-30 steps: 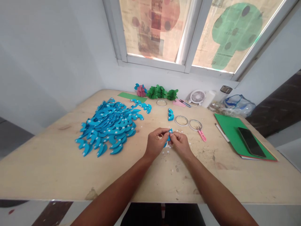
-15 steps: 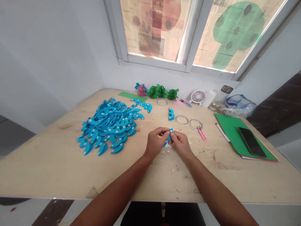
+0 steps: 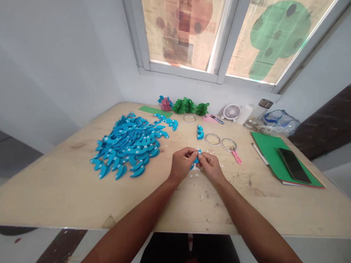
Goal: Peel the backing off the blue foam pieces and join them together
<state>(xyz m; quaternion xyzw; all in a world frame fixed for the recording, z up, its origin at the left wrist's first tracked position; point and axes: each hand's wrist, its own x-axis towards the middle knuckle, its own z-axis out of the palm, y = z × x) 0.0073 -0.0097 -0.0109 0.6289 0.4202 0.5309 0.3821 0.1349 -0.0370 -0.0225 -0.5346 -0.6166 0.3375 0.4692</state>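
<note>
Between my two hands is a small blue paper piece [image 3: 196,160] with a white square near its tip. My left hand [image 3: 181,163] pinches it from the left, thumb and forefinger pressed together. From the right, the thumb and fingers of my right hand [image 3: 211,165] close on the same piece; most of it is hidden. Small white paper bits [image 3: 194,175] lie on the table below. To the left spreads a big pile of curved blue paper pieces [image 3: 131,140] bearing white squares. One more blue curved piece [image 3: 200,132] lies just beyond my hands.
Tape rolls [image 3: 212,139] and pink-handled snips [image 3: 236,156] lie right of my hands. A phone [image 3: 294,165] rests on green sheets [image 3: 270,153] beside a white pen [image 3: 260,153]. Green paper figures [image 3: 188,105], a small fan [image 3: 231,112] and a bottle [image 3: 261,109] stand along the back.
My hands stay almost in place, still pinching the blue piece, with only slight finger movement. The whole view has shifted a little.
</note>
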